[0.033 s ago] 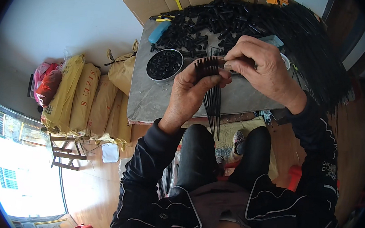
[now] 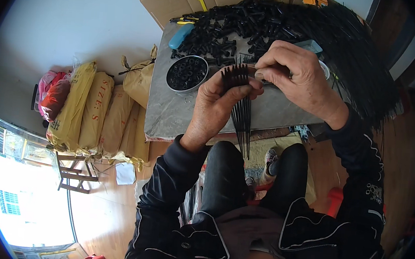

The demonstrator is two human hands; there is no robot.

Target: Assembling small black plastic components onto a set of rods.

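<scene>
My left hand is closed around several thin black rods, fanned side by side. Their thicker ends stick up above my fingers, and the thin ends taper together below toward my knees. Close on the right, my right hand has thumb and forefinger pinched together beside the top of the fan. Whatever lies between those fingertips is too small to make out. A round metal bowl full of small black rings stands just left of my left hand.
Black tube-like parts are heaped along the back of the grey table. Long black rods lie at the right. A blue object sits at the table's left edge. Yellow sacks and a wooden stool stand left.
</scene>
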